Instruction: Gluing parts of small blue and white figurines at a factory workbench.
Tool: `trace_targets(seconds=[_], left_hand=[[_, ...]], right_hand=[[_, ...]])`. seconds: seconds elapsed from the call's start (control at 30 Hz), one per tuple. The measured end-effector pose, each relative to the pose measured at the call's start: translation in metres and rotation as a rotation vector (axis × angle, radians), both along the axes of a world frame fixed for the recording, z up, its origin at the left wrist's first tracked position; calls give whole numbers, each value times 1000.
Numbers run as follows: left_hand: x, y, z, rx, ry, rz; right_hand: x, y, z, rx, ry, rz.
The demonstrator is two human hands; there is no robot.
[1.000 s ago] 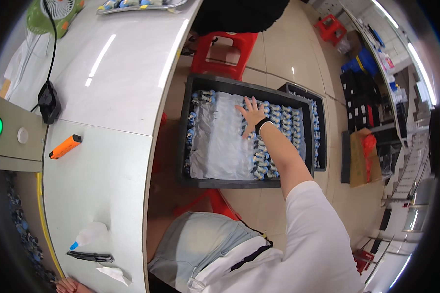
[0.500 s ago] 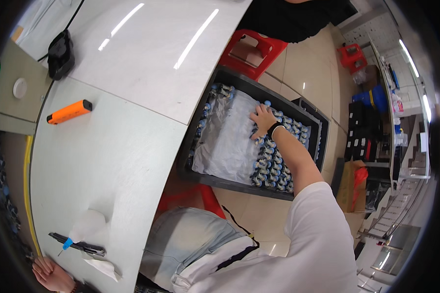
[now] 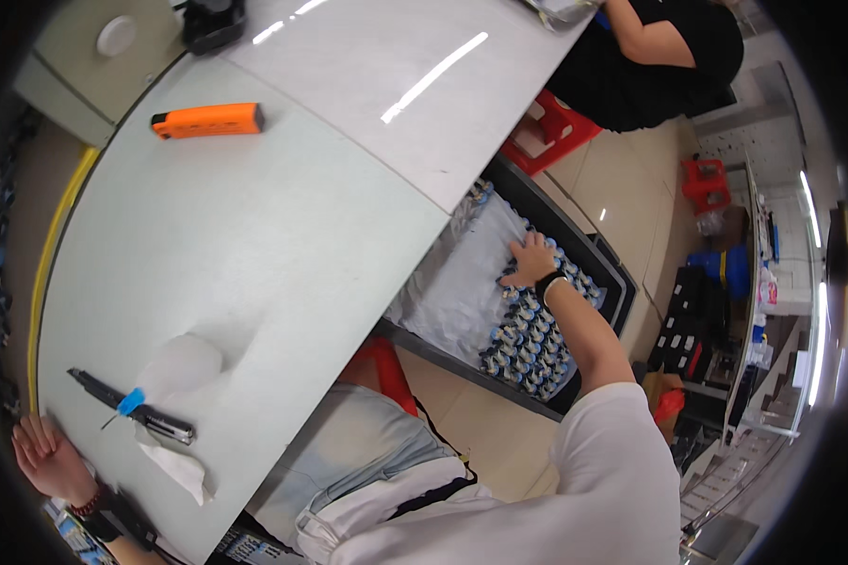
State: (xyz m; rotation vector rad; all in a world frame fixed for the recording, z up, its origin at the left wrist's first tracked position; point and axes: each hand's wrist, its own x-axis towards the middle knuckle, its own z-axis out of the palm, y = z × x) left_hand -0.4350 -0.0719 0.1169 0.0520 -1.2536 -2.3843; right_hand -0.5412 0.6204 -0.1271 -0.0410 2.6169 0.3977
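Observation:
My right hand (image 3: 534,260) reaches into a dark grey crate (image 3: 462,363) standing beside the table. Its fingers are spread over rows of small blue, white and black pieces (image 3: 528,344), which look like figurines. No held piece shows in it. A whitish, translucent sheet (image 3: 466,273) covers the pieces to the left of this hand. At the table's lower left edge lies my left hand (image 3: 52,460), fingers stretched out and holding nothing. Nearest to it are a black utility knife (image 3: 160,422) and a translucent squeeze bottle (image 3: 187,363) with a blue needle tip, lying across the knife.
An orange tool (image 3: 212,121) lies across the far part of the pale table (image 3: 254,245). A crumpled white tissue (image 3: 174,466) is near the knife. Beyond the crate stands a red stool (image 3: 558,132), by a person in black (image 3: 660,66). Shelves with black boxes (image 3: 678,320) line the right.
The whole view has turned and shifted, so the table fills more of it. My right hand stays over the crate, close to the sheet's edge. More of my left forearm shows.

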Motion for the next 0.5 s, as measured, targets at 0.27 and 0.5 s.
trace_targets(seconds=[0.27, 0.5], left_hand=[[-6, 40, -1, -113, -190, 559], [-34, 32, -26, -41, -117, 611]], right_hand=[[33, -15, 2, -189, 60, -148], [26, -264, 19, -209, -82, 510]])
